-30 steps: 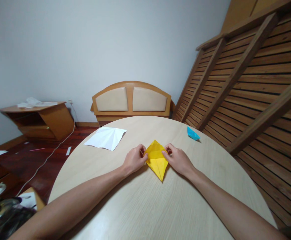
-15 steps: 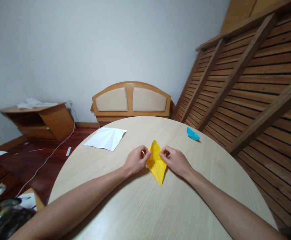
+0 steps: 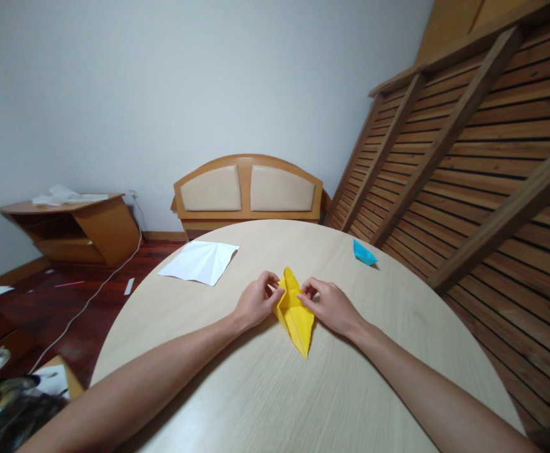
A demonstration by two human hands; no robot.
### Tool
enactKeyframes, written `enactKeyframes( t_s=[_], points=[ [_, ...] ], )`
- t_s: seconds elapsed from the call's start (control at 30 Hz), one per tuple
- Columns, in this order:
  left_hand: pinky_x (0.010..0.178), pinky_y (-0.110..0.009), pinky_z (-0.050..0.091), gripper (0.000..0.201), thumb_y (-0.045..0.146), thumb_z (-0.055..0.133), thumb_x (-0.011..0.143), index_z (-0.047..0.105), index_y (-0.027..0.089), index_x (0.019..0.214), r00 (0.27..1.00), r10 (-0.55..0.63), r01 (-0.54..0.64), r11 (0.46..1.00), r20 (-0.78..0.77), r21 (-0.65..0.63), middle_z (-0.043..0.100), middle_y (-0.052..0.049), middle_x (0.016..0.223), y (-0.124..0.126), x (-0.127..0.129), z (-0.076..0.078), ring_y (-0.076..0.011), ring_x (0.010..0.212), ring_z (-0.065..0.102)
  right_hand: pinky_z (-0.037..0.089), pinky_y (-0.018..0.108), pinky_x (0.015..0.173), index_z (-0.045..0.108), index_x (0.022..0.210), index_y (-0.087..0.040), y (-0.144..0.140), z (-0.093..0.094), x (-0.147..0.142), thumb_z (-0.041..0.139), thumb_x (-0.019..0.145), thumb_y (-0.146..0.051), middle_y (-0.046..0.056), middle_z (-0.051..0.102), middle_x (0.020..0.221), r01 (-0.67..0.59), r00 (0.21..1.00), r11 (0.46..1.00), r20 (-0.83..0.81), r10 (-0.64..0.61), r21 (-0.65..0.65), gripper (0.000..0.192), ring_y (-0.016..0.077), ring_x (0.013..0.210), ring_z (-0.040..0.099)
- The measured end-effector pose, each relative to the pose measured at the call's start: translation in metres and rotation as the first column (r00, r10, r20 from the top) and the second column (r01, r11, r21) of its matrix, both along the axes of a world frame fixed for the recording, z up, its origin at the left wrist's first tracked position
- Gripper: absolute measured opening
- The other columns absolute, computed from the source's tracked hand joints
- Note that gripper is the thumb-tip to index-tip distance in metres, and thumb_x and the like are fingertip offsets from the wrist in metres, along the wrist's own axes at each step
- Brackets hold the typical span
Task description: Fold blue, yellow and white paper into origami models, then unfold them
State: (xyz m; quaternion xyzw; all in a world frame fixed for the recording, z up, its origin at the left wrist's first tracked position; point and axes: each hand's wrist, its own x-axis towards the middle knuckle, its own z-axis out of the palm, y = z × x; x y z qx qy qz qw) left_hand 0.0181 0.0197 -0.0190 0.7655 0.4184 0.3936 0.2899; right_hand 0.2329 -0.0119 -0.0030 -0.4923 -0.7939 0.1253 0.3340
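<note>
Between my two hands is a folded piece of yellow paper [image 3: 297, 318], shaped like a long pointed diamond with a hollow along its middle. One point aims toward me, the other away. My left hand [image 3: 258, 301] is closed, with thumb and fingers pinching the paper's left edge. On the opposite edge, my right hand [image 3: 329, 303] pinches the paper between thumb and curled fingers. Creases run down the near half of the paper.
A creased white sheet [image 3: 202, 263] lies at the table's far left. A small blue folded paper boat [image 3: 364, 252] sits at the far right. The round table [image 3: 265, 402] stands before a headboard [image 3: 246, 160], with a slatted wooden frame [image 3: 473, 157] leaning at right.
The yellow paper's sides have drawn up and inward, so its middle is deeper and narrower. Its near point has shifted slightly toward me. Both hands keep their pinch.
</note>
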Motion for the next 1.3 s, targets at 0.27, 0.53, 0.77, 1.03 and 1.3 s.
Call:
enactKeyframes(
  t_s=[0.27, 0.53, 0.77, 1.03, 1.3],
  points=[
    [0.061, -0.026, 0.046, 0.020, 0.027, 0.059, 0.086, 0.052, 0.018, 0.102, 0.998, -0.055, 0.055, 0.998, 0.036, -0.003, 0.063, -0.004, 0.091, 0.002, 0.000, -0.002, -0.0143, 0.070, 0.058, 0.045, 0.029, 0.070, 0.067, 0.086, -0.021, -0.007, 0.005, -0.007, 0.049, 0.098, -0.034, 0.002, 0.071, 0.083, -0.094, 0.992, 0.991, -0.090, 0.086, -0.094, 0.025, 0.0174, 0.075, 0.064],
    [0.059, -0.024, 0.046, 0.020, 0.028, 0.061, 0.087, 0.056, 0.017, 0.102, 0.985, -0.161, 0.162, 0.987, 0.068, -0.009, 0.064, -0.004, 0.093, -0.003, 0.003, 0.002, -0.0134, 0.072, 0.059, 0.050, 0.031, 0.078, 0.064, 0.093, -0.020, -0.001, -0.004, -0.006, 0.060, 0.091, -0.031, 0.004, 0.069, 0.095, -0.125, 0.939, 0.983, -0.335, 0.074, -0.134, 0.013, 0.0180, 0.083, 0.064],
    [0.058, -0.023, 0.045, 0.018, 0.032, 0.061, 0.089, 0.058, 0.016, 0.099, 0.978, -0.198, 0.199, 0.980, 0.062, -0.016, 0.065, -0.003, 0.086, -0.005, 0.003, 0.003, -0.0138, 0.071, 0.059, 0.053, 0.032, 0.080, 0.063, 0.099, -0.020, -0.002, -0.005, -0.007, 0.063, 0.088, -0.030, 0.004, 0.068, 0.100, -0.169, 0.909, 0.976, -0.404, 0.101, -0.136, 0.014, 0.0180, 0.089, 0.064],
    [0.060, -0.024, 0.046, 0.017, 0.033, 0.059, 0.088, 0.062, 0.016, 0.092, 0.984, -0.163, 0.164, 0.986, 0.076, -0.012, 0.066, -0.003, 0.083, -0.006, 0.003, 0.007, -0.0135, 0.070, 0.058, 0.054, 0.032, 0.077, 0.070, 0.101, -0.020, -0.005, 0.002, -0.008, 0.062, 0.088, -0.028, 0.006, 0.071, 0.098, -0.148, 0.938, 0.987, -0.324, 0.122, -0.057, 0.017, 0.0182, 0.083, 0.064],
    [0.059, -0.023, 0.044, 0.018, 0.034, 0.063, 0.085, 0.062, 0.016, 0.084, 0.982, -0.172, 0.175, 0.984, 0.074, -0.042, 0.065, -0.002, 0.078, -0.007, 0.003, 0.008, -0.0135, 0.068, 0.057, 0.055, 0.031, 0.075, 0.073, 0.098, -0.019, -0.004, 0.000, -0.009, 0.059, 0.090, -0.030, 0.006, 0.074, 0.094, -0.138, 0.934, 0.987, -0.342, 0.100, -0.087, 0.019, 0.0193, 0.084, 0.067]
  ],
)
